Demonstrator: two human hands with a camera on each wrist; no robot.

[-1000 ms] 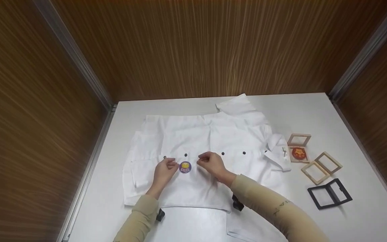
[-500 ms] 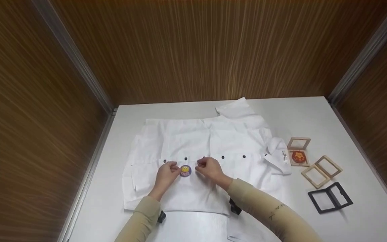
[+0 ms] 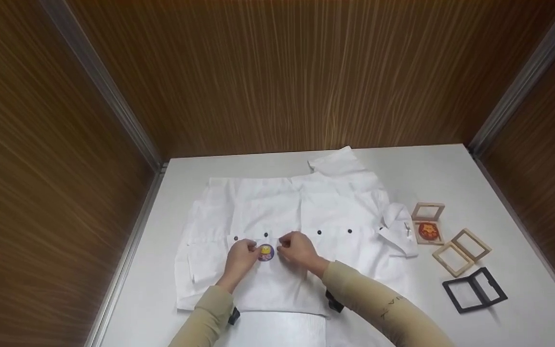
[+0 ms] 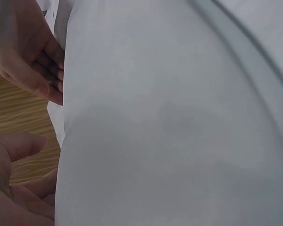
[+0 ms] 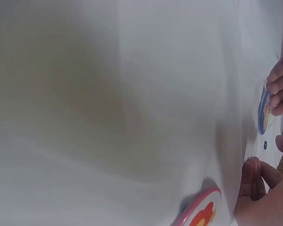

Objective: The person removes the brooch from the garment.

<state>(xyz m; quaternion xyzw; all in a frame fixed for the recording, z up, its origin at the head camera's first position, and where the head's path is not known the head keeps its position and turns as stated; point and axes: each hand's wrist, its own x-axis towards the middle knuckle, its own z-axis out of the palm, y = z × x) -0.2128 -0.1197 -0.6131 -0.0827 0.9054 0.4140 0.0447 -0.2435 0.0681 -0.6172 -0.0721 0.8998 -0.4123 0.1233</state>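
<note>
A white shirt [image 3: 263, 207] with dark buttons lies spread on the table. On it, just below the button row, sits a round purple-blue pin badge [image 3: 266, 252] with a yellow figure. My left hand [image 3: 240, 262] has its fingertips at the badge's left edge; in the left wrist view its thumb stands apart from the fingers. Right of the badge, my right hand [image 3: 299, 249] pinches the shirt's cloth near the buttons with bent fingers. A second badge [image 5: 203, 214], pink-rimmed with a red flower, shows on the shirt in the right wrist view; the head view hides it.
To the right on the white table [image 3: 513, 241] stand an open wooden case [image 3: 429, 212] holding a red badge [image 3: 428, 231], another open wooden case [image 3: 460, 253] and an open black case [image 3: 475, 290]. Wood-grain panels [image 3: 277, 72] enclose the table at back and sides.
Both hands have closed in a little on the badge, the left fingertips reaching its edge and the right fingers bending more. The whole scene sits lower in the head view.
</note>
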